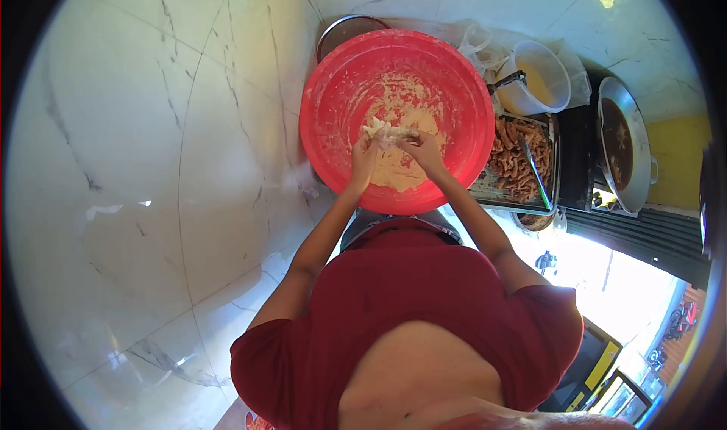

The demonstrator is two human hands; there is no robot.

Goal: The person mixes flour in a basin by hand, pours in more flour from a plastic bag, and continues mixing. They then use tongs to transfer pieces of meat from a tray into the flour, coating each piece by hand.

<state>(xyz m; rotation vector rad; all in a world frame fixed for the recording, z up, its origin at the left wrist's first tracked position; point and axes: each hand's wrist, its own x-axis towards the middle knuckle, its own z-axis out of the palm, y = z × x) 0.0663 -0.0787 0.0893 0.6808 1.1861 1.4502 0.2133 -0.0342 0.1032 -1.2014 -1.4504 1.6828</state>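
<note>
Over a large red basin (318, 127), both hands hold a pale, lumpy, flour-coated piece (388, 132); its exact kind I cannot make out. My left hand (365, 156) pinches the left end from below, with the fingers closed. At the other end, the fingers of my right hand (424, 150) are closed on the same piece. Beneath them, loose and clumped flour (397, 171) covers part of the basin floor and dusts its walls.
Right of the basin, a metal tray (492, 195) holds browned fried pieces (517, 153) and tongs (535, 168). A translucent tub (549, 74) contains yellowish liquid. Farther right sits a wide pan (642, 153) of dark oil. Marbled tiles (129, 165) rise on the left.
</note>
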